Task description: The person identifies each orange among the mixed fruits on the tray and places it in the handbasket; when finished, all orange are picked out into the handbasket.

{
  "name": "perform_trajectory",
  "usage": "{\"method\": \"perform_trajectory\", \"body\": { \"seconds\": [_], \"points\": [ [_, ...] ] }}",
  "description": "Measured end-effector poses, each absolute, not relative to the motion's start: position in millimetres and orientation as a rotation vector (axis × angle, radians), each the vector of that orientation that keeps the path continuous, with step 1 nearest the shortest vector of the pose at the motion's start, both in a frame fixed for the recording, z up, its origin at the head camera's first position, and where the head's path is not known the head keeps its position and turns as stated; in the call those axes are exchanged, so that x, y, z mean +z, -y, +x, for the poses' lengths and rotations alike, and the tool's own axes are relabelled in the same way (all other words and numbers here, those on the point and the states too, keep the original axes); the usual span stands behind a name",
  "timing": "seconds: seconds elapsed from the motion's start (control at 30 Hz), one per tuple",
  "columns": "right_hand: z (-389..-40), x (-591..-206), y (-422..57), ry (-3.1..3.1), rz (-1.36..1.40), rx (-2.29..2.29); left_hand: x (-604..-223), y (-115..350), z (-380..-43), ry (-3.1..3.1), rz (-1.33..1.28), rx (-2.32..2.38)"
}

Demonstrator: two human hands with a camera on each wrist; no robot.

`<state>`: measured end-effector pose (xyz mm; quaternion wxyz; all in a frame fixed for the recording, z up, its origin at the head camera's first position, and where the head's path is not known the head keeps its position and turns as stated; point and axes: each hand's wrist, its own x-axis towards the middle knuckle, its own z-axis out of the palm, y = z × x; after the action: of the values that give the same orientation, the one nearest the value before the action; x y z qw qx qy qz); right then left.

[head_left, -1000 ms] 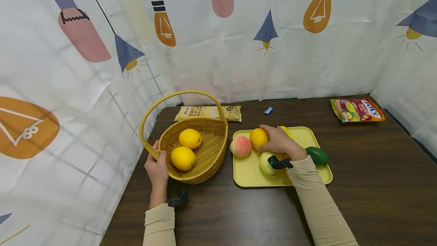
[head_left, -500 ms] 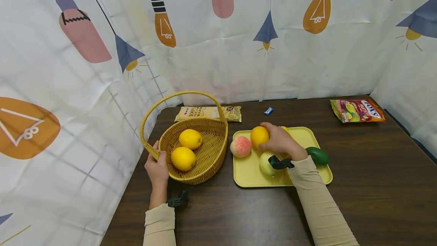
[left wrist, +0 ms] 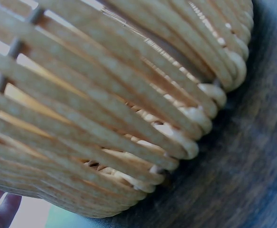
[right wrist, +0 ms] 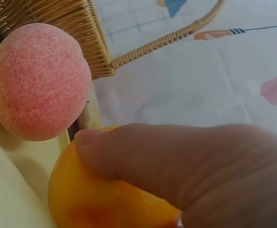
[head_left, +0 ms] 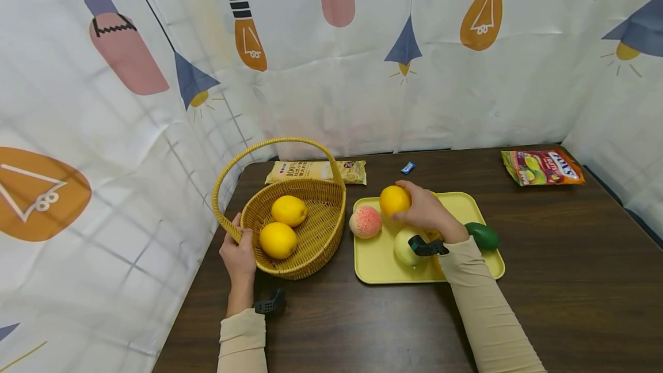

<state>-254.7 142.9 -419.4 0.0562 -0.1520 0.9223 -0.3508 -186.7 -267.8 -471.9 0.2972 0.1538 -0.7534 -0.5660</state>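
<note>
In the head view my left hand (head_left: 239, 255) holds the rim of a wicker basket (head_left: 331, 240), where its arched handle begins. Inside lie two yellow lemons (head_left: 289, 210). My right hand (head_left: 427, 210) grips an orange (head_left: 395, 200) over the back edge of a yellow tray (head_left: 374, 266). The right wrist view shows the thumb pressed across the orange (right wrist: 91, 190), near a pink peach (right wrist: 39, 80). Below the right hand sits a pale green pear-like fruit (head_left: 405, 247), partly covered by the wrist strap. The left wrist view is mostly filled by the basket's woven side (left wrist: 91, 109).
A dark green oval fruit (head_left: 483, 236) sits at the tray's right side. Behind the basket lies a yellow food packet (head_left: 300, 170). A small blue wrapped sweet (head_left: 407, 168) and a colourful candy bag (head_left: 541, 167) are further back on the dark table (head_left: 580, 281).
My right hand has raised the orange a little, up and slightly to the right in the head view. The left hand and basket stay where they were.
</note>
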Motion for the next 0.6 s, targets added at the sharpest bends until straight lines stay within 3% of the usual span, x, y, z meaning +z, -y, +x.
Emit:
{"method": "perform_trajectory", "body": {
  "seconds": [0.6],
  "points": [
    [-253.8,-410.2,-141.0,-2.786,-0.432,-1.247,-470.5,268.8,-185.5,2.009,0.403,-1.52]
  ]
}}
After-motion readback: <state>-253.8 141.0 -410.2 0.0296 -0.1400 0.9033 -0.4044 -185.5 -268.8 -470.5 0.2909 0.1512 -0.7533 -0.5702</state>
